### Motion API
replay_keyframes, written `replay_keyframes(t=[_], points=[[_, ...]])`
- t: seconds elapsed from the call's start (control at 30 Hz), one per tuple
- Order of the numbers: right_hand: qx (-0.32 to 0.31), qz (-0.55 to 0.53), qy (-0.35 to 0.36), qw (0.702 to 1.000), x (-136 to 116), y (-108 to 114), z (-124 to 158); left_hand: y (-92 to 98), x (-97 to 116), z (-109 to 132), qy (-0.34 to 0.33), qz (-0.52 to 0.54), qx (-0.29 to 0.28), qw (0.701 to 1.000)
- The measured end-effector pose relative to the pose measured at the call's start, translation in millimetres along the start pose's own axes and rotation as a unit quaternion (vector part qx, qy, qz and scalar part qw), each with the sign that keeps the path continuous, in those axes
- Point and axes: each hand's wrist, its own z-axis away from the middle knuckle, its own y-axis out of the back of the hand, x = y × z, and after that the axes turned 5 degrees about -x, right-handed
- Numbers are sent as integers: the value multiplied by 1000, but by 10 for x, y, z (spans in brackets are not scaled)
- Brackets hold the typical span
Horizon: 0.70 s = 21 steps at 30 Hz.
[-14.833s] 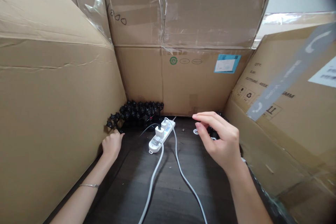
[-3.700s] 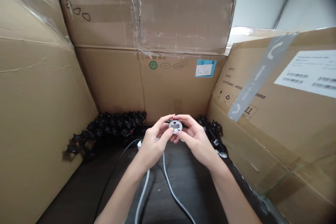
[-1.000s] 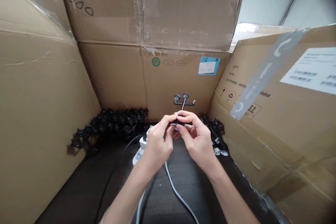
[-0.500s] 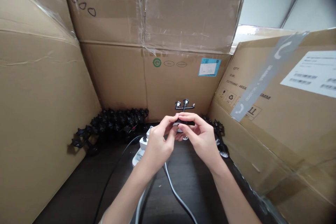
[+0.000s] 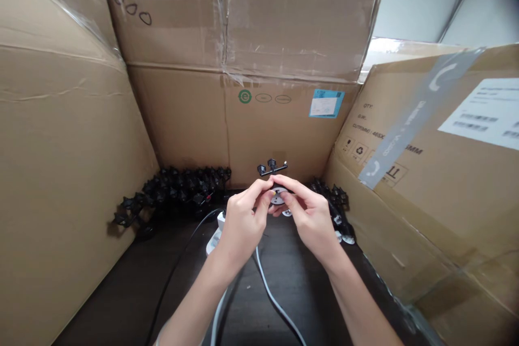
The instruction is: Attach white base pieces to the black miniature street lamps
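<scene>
Both hands meet above the dark table and pinch one small black miniature street lamp (image 5: 272, 166). Its lantern heads stick up above my fingertips, and its round base (image 5: 278, 195) shows white between the fingers. My left hand (image 5: 242, 226) grips the base from the left, fingers closed. My right hand (image 5: 308, 217) closes on it from the right. A heap of the same black lamps (image 5: 178, 189) lies along the back left. A smaller heap (image 5: 334, 205) sits just right of my right hand.
Tall cardboard boxes wall the table on the left (image 5: 60, 173), back (image 5: 251, 92) and right (image 5: 430, 173). A white power strip (image 5: 214, 238) lies under my left hand, with white cables (image 5: 271, 297) and a black cable (image 5: 170, 286) running toward me over the dark table (image 5: 121, 292).
The lamp has tipped a little to the left in my fingers, and the white underside of its base now faces me. Both hands stay in the same place.
</scene>
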Motion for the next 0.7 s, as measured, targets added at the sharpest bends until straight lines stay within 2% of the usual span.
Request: replay_keyframes(t=[0.13,0.23,0.37,0.5,0.7], points=[[19,11,10,1000,40,-13,17,6,37,25,18,-10,-15,1000],[22,11,10,1000,40,-12,9,2,27,20,21,28,-14,999],[-4,-15,1,1000,29,9,-16,5,10,0,21,81,-8,996],[-27,-28,3,999,27,16,-22,-8,2,-1,9,84,-3,996],[32,-14,18,999,-22,-16,-7,-61,-25,15,-10,47,7,999]])
